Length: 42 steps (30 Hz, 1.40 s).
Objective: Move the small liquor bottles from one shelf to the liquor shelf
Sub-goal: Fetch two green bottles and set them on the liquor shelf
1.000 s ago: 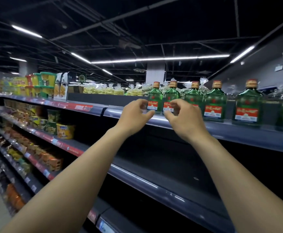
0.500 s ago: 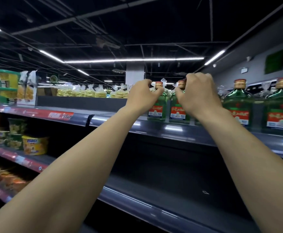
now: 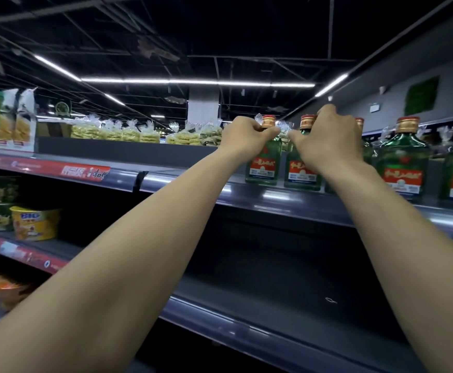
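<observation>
Green glass slips, so the left hand, pinching the end bottle by its neck, and the right hand, curled round the next bottle, should grip below the caps and hold both upright.

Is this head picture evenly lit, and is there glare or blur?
Head view: uneven; white ceiling strip lights glare against the dark ceiling, the grey metal top shelf edge reflects them, the dark lower shelf lies in shadow; label text on the green glass bottles is soft.
</observation>
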Each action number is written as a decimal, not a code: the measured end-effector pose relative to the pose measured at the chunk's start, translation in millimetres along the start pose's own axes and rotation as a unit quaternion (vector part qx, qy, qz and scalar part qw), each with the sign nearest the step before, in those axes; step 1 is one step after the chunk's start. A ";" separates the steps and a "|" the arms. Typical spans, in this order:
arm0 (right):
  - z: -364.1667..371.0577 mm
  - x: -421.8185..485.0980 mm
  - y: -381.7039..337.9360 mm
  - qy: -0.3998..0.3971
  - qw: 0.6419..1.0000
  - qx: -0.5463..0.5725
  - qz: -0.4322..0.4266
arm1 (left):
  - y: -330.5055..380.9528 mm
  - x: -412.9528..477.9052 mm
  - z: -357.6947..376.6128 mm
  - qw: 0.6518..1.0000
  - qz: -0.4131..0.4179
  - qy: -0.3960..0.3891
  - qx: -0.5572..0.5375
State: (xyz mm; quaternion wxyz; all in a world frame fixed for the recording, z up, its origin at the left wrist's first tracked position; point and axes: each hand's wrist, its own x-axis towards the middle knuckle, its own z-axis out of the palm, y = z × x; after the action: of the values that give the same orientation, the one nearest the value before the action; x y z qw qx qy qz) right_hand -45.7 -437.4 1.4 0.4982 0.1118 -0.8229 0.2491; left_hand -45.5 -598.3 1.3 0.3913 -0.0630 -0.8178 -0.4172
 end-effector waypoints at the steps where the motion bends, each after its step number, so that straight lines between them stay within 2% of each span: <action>1: -1.2 1.1 0.5 -0.001 1.000 0.018 0.011 | 1.3 0.6 0.1 1.000 -0.006 -0.004 -0.010; 8: -12.9 7.6 2.4 -0.033 0.996 0.083 0.024 | 10.4 -6.0 -6.2 1.000 -0.018 -0.009 -0.001; 16: -17.6 3.8 3.6 -0.041 0.990 0.136 0.005 | 20.3 -23.0 -9.1 1.000 0.013 0.014 0.000; 20: -27.4 2.5 -3.6 -0.007 0.986 0.167 -0.019 | 32.1 -26.7 -27.5 0.997 0.023 0.058 -0.048; 26: -37.2 -11.3 -20.7 0.037 0.970 0.229 -0.065 | 49.9 -52.3 -55.8 0.993 0.073 0.077 -0.047; 31: -33.9 -30.6 -41.8 0.023 0.962 0.257 -0.083 | 52.2 -83.3 -80.3 0.992 0.094 0.087 0.005; 37: -16.9 -62.0 -69.6 -0.013 0.932 0.348 -0.098 | 41.5 -125.4 -126.9 0.989 0.001 0.115 0.097; 42: -5.3 -93.7 -91.4 -0.059 0.906 0.409 -0.088 | 33.7 -177.3 -162.7 0.976 0.003 0.165 0.145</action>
State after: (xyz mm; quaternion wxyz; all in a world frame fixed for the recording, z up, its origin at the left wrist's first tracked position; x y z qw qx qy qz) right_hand 42.7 -518.5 -51.3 0.3789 0.3927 -0.6637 0.5117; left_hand 186.2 -656.0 -43.9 0.5269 0.0618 -0.7938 -0.2975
